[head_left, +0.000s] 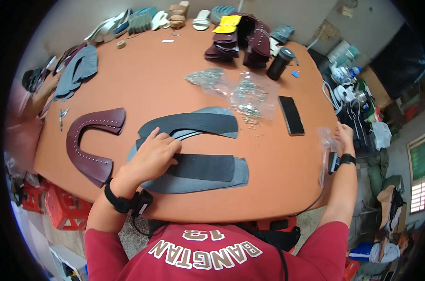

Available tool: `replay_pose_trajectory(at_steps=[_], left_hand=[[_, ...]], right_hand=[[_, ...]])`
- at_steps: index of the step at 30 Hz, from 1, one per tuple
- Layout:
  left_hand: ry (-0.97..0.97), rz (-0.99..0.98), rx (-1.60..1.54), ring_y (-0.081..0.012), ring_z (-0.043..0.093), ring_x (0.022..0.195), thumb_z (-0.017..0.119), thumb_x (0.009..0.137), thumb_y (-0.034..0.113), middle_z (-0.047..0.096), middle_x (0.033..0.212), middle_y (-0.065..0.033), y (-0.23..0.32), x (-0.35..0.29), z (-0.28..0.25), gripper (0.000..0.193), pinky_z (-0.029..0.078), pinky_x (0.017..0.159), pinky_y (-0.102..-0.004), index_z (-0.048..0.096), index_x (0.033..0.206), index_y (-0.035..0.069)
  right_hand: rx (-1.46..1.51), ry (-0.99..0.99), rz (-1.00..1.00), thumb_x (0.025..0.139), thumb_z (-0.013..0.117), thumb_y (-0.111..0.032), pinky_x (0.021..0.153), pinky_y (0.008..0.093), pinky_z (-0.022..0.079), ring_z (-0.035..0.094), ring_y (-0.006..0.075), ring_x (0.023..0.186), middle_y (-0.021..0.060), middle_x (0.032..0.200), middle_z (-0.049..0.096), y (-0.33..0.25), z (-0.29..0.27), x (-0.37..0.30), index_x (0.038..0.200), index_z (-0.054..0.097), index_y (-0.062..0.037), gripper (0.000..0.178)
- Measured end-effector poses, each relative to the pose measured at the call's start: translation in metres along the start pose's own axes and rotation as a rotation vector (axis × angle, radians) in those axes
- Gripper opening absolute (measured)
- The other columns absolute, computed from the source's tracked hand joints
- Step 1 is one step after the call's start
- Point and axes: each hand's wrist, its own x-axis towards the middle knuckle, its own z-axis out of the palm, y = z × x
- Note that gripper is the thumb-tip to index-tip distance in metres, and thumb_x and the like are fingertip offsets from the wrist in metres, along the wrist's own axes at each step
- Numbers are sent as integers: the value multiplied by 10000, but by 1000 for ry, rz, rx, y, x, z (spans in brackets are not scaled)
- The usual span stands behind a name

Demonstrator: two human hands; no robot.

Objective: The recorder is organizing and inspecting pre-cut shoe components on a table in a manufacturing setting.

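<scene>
My left hand rests with curled fingers on the curve of a black U-shaped shoe piece, seemingly gripping its inner edge. Under that lie grey U-shaped pieces, one end sticking out past it. To the left sits a maroon U-shaped piece with a row of studs or holes. Out at the table's right edge, my right hand is closed beside a clear plastic bag, apparently on its edge; the fingertips are partly hidden.
Bags of small metal studs lie mid-table, with loose ones spilled nearby. A phone, a black cup and stacked maroon pieces stand rightward. Sandals line the back. Another person's arm reaches in at left, near grey pieces.
</scene>
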Motion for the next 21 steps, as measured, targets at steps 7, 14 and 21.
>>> replay_pose_trajectory(at_steps=[7, 14, 21], left_hand=[[200, -56, 263, -288, 567, 937, 563, 754, 45, 605, 868, -82, -57, 26, -13, 135, 418, 868, -457, 534, 880, 83], [401, -223, 277, -322, 563, 997, 534, 778, 50, 609, 969, -127, -136, 56, 14, 187, 447, 870, -433, 560, 963, 43], [165, -92, -98, -351, 590, 926, 668, 777, 149, 600, 991, -148, -17, 36, 1, 262, 483, 789, -419, 598, 1004, 38]], right_hand=[[0, 37, -297, 903, 621, -257, 586, 215, 401, 507, 45, 657, -17, 750, 613, -31, -3, -10, 917, 675, 17, 280], [-91, -157, -471, 889, 624, -177, 638, 244, 440, 538, 91, 681, 20, 768, 629, -120, 69, -101, 907, 657, 35, 216], [-330, -957, -851, 756, 691, -73, 697, 366, 483, 598, 294, 799, 140, 841, 602, -143, 171, -243, 879, 636, 3, 155]])
